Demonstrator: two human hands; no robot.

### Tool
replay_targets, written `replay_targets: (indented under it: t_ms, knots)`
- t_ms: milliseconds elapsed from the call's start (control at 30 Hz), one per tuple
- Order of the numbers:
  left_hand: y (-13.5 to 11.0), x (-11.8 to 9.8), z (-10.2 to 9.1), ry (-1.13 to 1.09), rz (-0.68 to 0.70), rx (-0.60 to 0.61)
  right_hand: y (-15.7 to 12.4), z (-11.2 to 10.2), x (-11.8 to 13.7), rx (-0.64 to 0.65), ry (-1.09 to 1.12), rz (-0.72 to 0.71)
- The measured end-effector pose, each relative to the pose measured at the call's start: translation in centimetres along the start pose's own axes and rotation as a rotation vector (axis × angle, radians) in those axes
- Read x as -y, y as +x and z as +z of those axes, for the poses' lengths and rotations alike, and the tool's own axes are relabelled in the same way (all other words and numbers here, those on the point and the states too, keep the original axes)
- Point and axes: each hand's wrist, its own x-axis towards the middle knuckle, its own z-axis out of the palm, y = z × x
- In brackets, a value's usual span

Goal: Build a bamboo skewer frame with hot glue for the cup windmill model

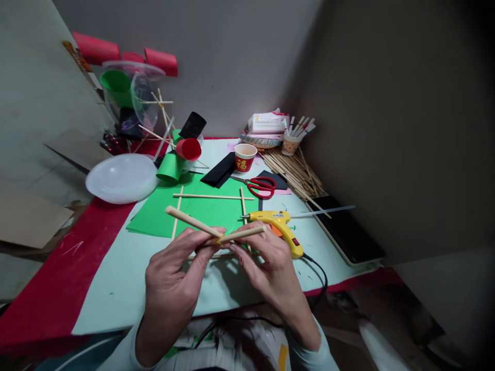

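Above the table's near part, my left hand (176, 278) and my right hand (273, 263) pinch two crossed wooden sticks (193, 221) at and beside their crossing. A small yellowish blob of glue (220, 239) shows where they meet. Behind my hands, more wooden sticks (212, 196) form a frame lying partly on green paper (154, 211); its near side is partly hidden by my fingers. Just beyond my right hand lies a yellow glue gun (280, 220), nozzle pointing left, with a clear glue stick (320, 212) out of its back.
Red-handled scissors (263, 187), black paper (218, 170) and a red paper cup (245, 158) lie farther back. At right are a pile of wooden sticks (294, 167) and a black tablet-like slab (348, 226). A windmill-like model with coloured cups (171, 167) and a white balloon-like oval (121, 178) stand left.
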Motion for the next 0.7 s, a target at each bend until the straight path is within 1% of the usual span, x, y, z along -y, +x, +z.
replay_targets:
  t_ms: [133, 300, 467, 567, 633, 700]
  knots:
    - [0.0, -0.2, -0.3, 0.005, 0.067, 0.014, -0.1, -0.2, -0.1, 0.021, 0.041, 0.006]
    - [0.1, -0.5, -0.8, 0.063, 0.111, 0.025, -0.3, 0.0, -0.4, 0.004, 0.072, -0.005]
    - [0.2, -0.2, -1.0, 0.103, 0.156, -0.010, -0.1, -0.1, -0.5, 0.024, 0.028, -0.004]
    - [0.5, 0.2, -1.2, 0.170, 0.159, -0.016, 0.2, -1.3, -0.7, 0.103, -0.015, 0.021]
    - [0.6, 0.6, -1.5, 0.222, 0.170, -0.005, 0.8, -2.8, -0.9, 0.167, -0.075, 0.045]
    - [0.6, 1.4, -2.0, 0.268, 0.190, 0.018, 1.9, -4.4, -1.3, 0.202, -0.186, 0.042]
